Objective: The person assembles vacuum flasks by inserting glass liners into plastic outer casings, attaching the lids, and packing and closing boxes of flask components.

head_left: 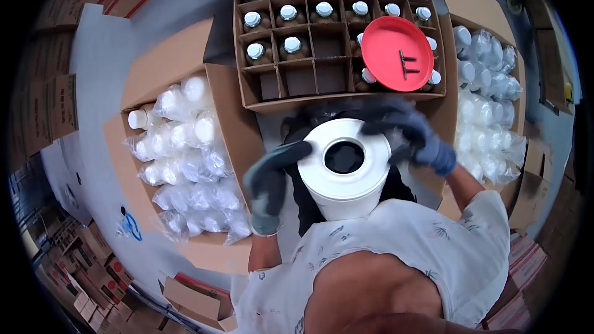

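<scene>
Storeroom floor (pixel 99 179) and a ring-topped white tub (pixel 346 190)

Stacked cardboard boxes (pixel 46 111) were seen along the left edge of the frame. At upper centre, capped bottles (pixel 288 13) were held upright in a partitioned carton (pixel 284 106), part of which was hidden by a red round dish (pixel 380 55) bearing small dark rods (pixel 409 69). Plastic-wrapped white bottles (pixel 198 164) were packed in an open box left of centre, and similar wrapped bottles (pixel 489 111) were packed at right.

The tub was placed just below the centre of the frame, close against the patterned shirt (pixel 433 235), its round dark opening (pixel 344 157) turned up toward the camera. Its upper left rim was met by the fingertips of the gloved left hand (pixel 269 179); the gloved right hand (pixel 408 125), blurred, was spread over its upper right rim. Whether either was closed on it could not be told.

Stiff, smooth plastic was suggested, probably rather slippery under gloves and not fragile; its weight could not be judged, since the contents were not shown. A hold was judged best taken two-handed, on opposite sides below the rim.
</scene>
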The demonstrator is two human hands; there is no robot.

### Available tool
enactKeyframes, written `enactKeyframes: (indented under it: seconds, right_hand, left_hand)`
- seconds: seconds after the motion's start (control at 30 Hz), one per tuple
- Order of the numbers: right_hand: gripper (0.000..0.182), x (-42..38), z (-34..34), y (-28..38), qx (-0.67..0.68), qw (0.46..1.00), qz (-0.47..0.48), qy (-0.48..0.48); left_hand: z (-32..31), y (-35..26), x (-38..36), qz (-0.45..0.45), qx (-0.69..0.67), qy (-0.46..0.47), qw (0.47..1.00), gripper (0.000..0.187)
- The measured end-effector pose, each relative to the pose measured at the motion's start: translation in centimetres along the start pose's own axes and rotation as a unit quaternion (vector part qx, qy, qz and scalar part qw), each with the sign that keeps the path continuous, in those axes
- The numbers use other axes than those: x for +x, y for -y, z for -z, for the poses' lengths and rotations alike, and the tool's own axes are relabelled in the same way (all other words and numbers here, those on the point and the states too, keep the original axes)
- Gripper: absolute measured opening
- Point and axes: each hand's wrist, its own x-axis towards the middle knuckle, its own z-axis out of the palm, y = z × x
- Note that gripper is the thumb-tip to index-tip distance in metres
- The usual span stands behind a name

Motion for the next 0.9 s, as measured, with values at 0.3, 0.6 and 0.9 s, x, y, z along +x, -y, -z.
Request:
enactKeyframes:
  seconds: [0.3,0.6,0.9]
  right_hand:
    - [0.059,1.9,-3.3,-2.0,0.099,0.988,0.097,0.066]
    - [0.026,7.3,-7.5,-11.5,0.604,0.773,-0.154,-0.122]
    - [0.065,12.9,-3.3,-10.6,-0.220,0.961,0.121,-0.117]
  left_hand:
    - [-1.5,-1.8,1.6,0.030,0.095,0.155,0.983,0.073]
    - [-4.6,-4.9,6.6,0.015,0.061,0.079,0.995,0.067]
    - [0.1,6.5,12.7,-0.129,0.311,-0.041,0.941,0.044]
